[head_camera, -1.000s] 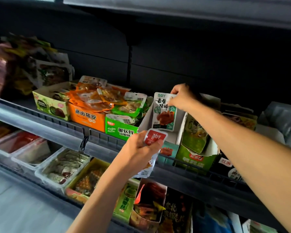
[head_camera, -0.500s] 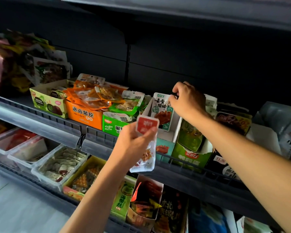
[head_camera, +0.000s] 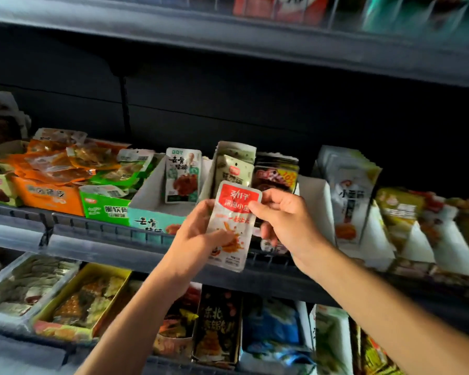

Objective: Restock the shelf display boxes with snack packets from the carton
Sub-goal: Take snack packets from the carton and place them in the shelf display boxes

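At centre, nearest you: packet (head_camera: 232,226), flat foil-and-clear pouch, red header, slippery and limp. Left hand (head_camera: 198,239) grips its lower half, thumb across the front; right hand (head_camera: 284,226) pinches the top edge at 2 o'clock.

Pinch by the stiff header seal, keep it upright, slide it in face-out.

Beyond, at 11 o'clock: teal box (head_camera: 157,209), stiff card, open-topped, one pouch (head_camera: 182,175) standing inside.

At 12 o'clock: tall box (head_camera: 234,158), narrow, packed with pouches.

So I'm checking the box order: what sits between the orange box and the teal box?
In the head view, one green display box sits between the orange box and teal box.
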Motion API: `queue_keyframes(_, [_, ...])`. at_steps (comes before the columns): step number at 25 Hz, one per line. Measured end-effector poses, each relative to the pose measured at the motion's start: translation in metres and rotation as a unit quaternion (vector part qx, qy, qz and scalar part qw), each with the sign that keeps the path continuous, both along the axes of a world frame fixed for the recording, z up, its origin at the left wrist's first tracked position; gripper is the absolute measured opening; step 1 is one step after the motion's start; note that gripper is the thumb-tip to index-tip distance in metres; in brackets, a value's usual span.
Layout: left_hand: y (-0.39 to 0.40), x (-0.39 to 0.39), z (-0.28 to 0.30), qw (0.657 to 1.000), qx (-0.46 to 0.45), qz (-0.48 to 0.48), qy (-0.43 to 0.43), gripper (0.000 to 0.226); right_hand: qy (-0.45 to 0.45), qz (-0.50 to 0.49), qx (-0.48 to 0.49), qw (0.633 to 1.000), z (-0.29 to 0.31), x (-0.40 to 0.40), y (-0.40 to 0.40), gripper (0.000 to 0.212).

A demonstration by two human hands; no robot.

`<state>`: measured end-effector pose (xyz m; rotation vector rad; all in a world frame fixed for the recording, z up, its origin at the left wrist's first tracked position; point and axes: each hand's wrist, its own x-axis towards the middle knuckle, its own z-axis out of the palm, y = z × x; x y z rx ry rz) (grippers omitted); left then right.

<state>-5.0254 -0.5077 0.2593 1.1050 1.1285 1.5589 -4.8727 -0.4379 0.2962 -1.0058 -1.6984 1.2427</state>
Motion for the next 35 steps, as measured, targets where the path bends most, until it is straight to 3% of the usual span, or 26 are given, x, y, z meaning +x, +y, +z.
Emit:
queue_keyframes(6, [0.003, 0.084, -0.009, 0.994, 0.042, -0.062, 0.081, 0.027, -0.022, -0.012, -0.043, 0.999, -0.013, 0.091, -0.012, 0.024])
queue_keyframes(13, [0.034, 0.179, -0.009, 0.962, 0.081, -0.066, 0.252, 0.034, 0.059, -0.195, -0.029, 0.979, 0.003, 0.235, -0.007, 0.008])
queue_keyframes(17, [0.061, 0.219, -0.001, 0.901, 0.137, -0.049, 0.409, 0.034, 0.054, -0.323, 0.006, 0.945, 0.011, 0.321, 0.014, 0.004])
queue_keyframes(21, [0.083, 0.262, 0.007, 0.789, 0.196, -0.060, 0.579, 0.039, 0.037, -0.427, 0.039, 0.902, 0.024, 0.383, 0.047, 0.011])
queue_keyframes(25, [0.114, 0.276, 0.017, 0.742, 0.188, -0.090, 0.637, 0.046, 0.014, -0.467, 0.083, 0.880, 0.041, 0.419, 0.080, 0.005])
queue_keyframes(28, [0.128, 0.290, 0.017, 0.686, 0.169, -0.103, 0.700, 0.053, -0.029, -0.441, 0.106, 0.891, 0.038, 0.426, 0.117, 0.008])
queue_keyframes(32, [0.145, 0.316, 0.021, 0.687, 0.223, -0.077, 0.687, 0.054, -0.120, -0.422, 0.082, 0.895, 0.036, 0.417, 0.162, 0.039])
queue_keyframes(35, [0.162, 0.333, 0.023, 0.678, 0.216, -0.139, 0.688, 0.051, -0.184, -0.362, 0.055, 0.912, 0.038, 0.406, 0.180, 0.043])
